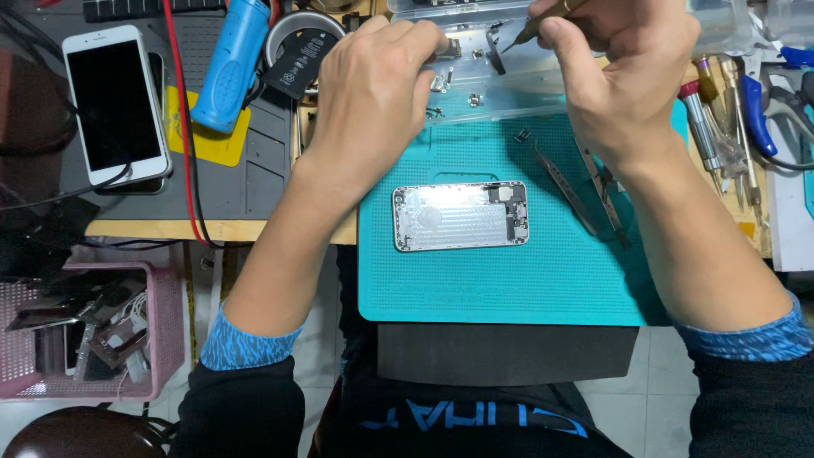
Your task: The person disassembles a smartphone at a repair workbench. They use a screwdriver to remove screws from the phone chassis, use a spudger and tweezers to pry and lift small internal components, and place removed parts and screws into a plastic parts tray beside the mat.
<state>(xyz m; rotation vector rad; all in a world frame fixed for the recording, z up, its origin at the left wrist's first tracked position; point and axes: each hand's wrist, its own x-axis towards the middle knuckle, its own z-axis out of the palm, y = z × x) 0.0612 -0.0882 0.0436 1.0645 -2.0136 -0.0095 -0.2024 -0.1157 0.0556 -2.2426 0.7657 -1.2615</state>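
Crowding the teal mat's point(551, 288) far edge, both hands point(373, 85) work small parts point(441, 83).

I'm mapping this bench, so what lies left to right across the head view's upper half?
White phone → blue cylindrical tool → left hand → right hand → blue-handled tool.

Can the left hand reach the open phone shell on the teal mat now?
Probably yes: the left hand is just above the phone shell, with only bare teal mat between them.
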